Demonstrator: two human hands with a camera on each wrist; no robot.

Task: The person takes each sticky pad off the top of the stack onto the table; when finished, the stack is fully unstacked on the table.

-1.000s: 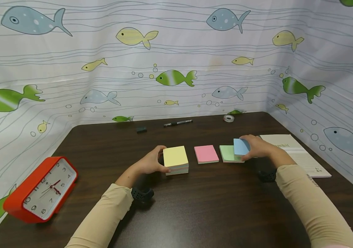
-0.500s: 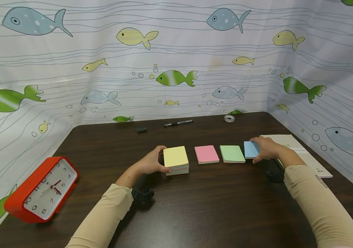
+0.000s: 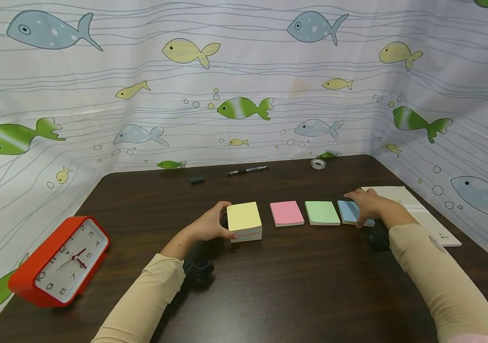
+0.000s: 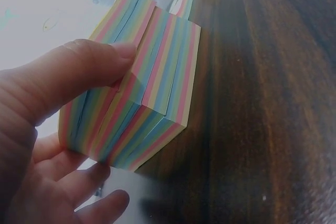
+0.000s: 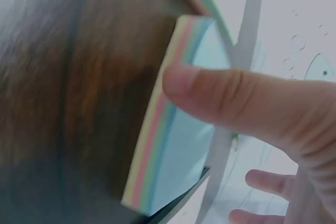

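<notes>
The right hand (image 3: 368, 206) has its fingers (image 5: 210, 95) on the blue pad (image 3: 349, 212), thumb pinching its near edge. A second ago this pad was in the air over the green pad (image 3: 322, 212); now it lies flat on the bench (image 3: 269, 286), last in a row after the pink pad (image 3: 286, 213), so the placing looks complete. The left hand (image 3: 209, 227) keeps its curled fingers (image 4: 79, 69) gripping the tall striped stack (image 3: 244, 221). Beyond lie a notebook (image 3: 419, 209), pen (image 3: 248, 169), tape roll (image 3: 318, 164) and red clock (image 3: 61, 262).
</notes>
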